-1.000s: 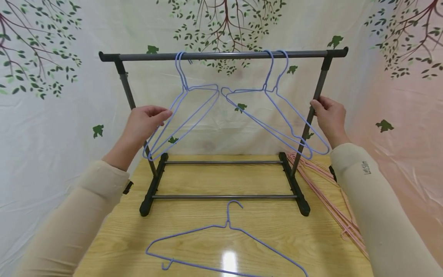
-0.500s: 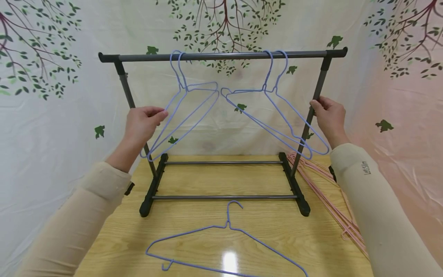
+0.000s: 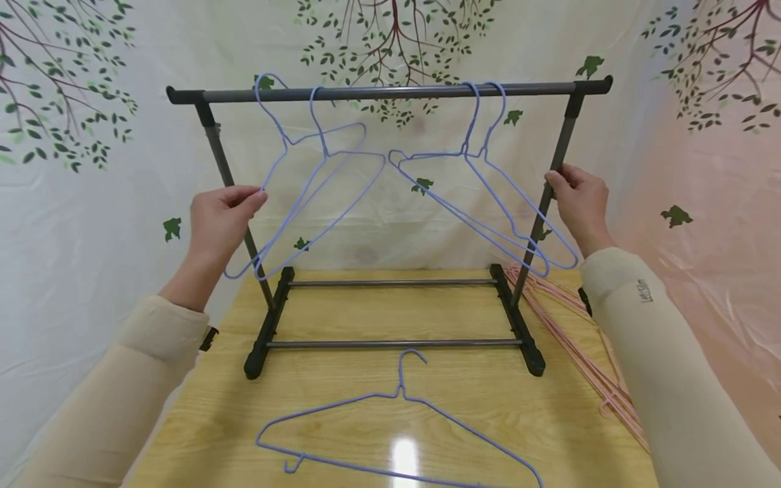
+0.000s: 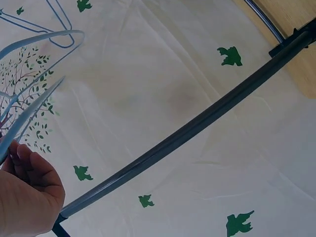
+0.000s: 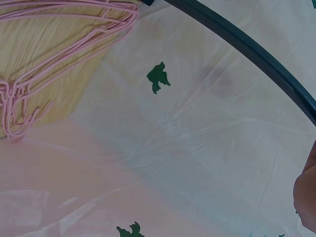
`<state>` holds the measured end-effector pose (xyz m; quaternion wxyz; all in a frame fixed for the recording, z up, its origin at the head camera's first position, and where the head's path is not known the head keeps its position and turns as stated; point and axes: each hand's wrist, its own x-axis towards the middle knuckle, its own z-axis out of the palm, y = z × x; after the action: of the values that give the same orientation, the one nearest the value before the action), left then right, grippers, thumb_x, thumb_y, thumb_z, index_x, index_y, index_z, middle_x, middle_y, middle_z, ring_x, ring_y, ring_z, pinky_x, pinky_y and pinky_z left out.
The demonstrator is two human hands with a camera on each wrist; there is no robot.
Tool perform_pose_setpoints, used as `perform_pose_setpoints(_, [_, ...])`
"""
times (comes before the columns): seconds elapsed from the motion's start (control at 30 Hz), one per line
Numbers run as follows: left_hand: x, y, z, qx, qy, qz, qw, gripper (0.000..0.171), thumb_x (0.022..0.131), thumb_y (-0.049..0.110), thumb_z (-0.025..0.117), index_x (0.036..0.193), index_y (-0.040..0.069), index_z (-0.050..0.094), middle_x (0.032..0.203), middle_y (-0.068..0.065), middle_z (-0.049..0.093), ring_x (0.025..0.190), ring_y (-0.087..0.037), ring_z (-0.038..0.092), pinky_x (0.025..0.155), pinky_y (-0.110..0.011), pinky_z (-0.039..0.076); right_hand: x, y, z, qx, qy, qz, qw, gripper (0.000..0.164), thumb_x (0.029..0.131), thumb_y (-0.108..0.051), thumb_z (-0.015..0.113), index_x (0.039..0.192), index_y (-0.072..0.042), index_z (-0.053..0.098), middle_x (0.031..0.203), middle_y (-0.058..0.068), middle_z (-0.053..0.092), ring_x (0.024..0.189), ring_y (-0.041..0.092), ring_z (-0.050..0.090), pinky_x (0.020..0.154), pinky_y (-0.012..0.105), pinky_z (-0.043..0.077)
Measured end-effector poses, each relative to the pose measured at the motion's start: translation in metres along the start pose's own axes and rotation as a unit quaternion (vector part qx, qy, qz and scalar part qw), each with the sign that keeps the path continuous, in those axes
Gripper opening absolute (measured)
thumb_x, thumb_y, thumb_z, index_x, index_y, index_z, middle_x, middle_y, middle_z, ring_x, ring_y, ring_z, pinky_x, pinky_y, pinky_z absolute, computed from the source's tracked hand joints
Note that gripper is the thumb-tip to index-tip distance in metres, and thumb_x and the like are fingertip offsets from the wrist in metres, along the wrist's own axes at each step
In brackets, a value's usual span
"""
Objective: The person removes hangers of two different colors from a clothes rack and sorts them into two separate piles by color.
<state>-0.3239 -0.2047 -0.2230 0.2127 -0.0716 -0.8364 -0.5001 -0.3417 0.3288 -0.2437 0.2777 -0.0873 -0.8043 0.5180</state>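
Observation:
My left hand (image 3: 219, 220) pinches the upper arm of the leftmost blue clothes hanger (image 3: 285, 139), whose hook loops over the dark rail (image 3: 390, 93). In the left wrist view, the thumb and fingers of that hand (image 4: 32, 192) meet on the wire. Beside it another blue hanger (image 3: 326, 156) hangs from the rail. Two more blue hangers (image 3: 466, 156) hang further right. My right hand (image 3: 581, 207) grips the right post (image 3: 564, 142) of the garment rack; only its edge (image 5: 306, 197) shows in the right wrist view.
One blue hanger (image 3: 401, 392) lies flat on the wooden table (image 3: 342, 379), in front of the rack's base bar (image 3: 396, 344). A bundle of pink hangers (image 3: 567, 332) lies right of the rack. Behind stands a pale curtain (image 3: 366, 224) with leaf prints.
My left hand has moved left with the pinched hanger, whose hook has slid along the rail away from its neighbour. My right hand keeps its place on the post.

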Motion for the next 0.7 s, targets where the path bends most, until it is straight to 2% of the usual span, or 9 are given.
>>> perform_pose_setpoints(0.17, [-0.004, -0.01, -0.005, -0.009, 0.035, 0.015, 0.9992, 0.04, 0.095, 0.033, 0.069, 0.118, 0.001, 0.072, 0.084, 0.024, 0.065, 0.085, 0.002, 0.06, 0.073, -0.015, 0.047, 0.001, 0.001, 0.0, 0.001, 0.003, 0.003, 1.0, 0.047, 0.098, -0.038, 0.062, 0.136, -0.012, 0.062, 0.129, 0.005, 0.065, 0.095, 0.002, 0.065, 0.095, 0.028, 0.051])
perform_pose_setpoints(0.33, [-0.001, -0.019, -0.01, -0.049, 0.069, 0.009, 0.9964, 0.038, 0.092, 0.029, 0.073, 0.115, -0.001, 0.072, 0.077, 0.029, 0.064, 0.082, 0.004, 0.061, 0.067, -0.012, 0.046, 0.004, 0.0, 0.001, 0.007, 0.003, 0.006, 1.0, 0.045, 0.097, -0.037, 0.062, 0.135, -0.013, 0.063, 0.129, 0.005, 0.066, 0.095, 0.003, 0.066, 0.095, 0.027, 0.051])
perform_pose_setpoints(0.5, [0.004, -0.022, -0.013, -0.078, 0.106, 0.01, 0.9913, 0.026, 0.089, 0.024, 0.076, 0.108, 0.006, 0.077, 0.078, 0.025, 0.067, 0.079, 0.001, 0.062, 0.067, -0.013, 0.047, 0.006, 0.0, 0.0, 0.017, 0.001, 0.012, 1.0, 0.045, 0.097, -0.036, 0.063, 0.135, -0.013, 0.063, 0.131, 0.006, 0.064, 0.099, 0.005, 0.066, 0.097, 0.028, 0.051])
perform_pose_setpoints(0.7, [0.0, -0.029, -0.019, -0.083, 0.137, 0.015, 0.9869, 0.021, 0.088, 0.018, 0.077, 0.105, 0.004, 0.078, 0.077, 0.023, 0.067, 0.074, 0.002, 0.061, 0.067, -0.013, 0.046, 0.006, 0.001, 0.0, 0.014, 0.005, 0.007, 1.0, 0.044, 0.097, -0.036, 0.063, 0.135, -0.012, 0.063, 0.129, 0.005, 0.065, 0.096, 0.004, 0.065, 0.095, 0.027, 0.051])
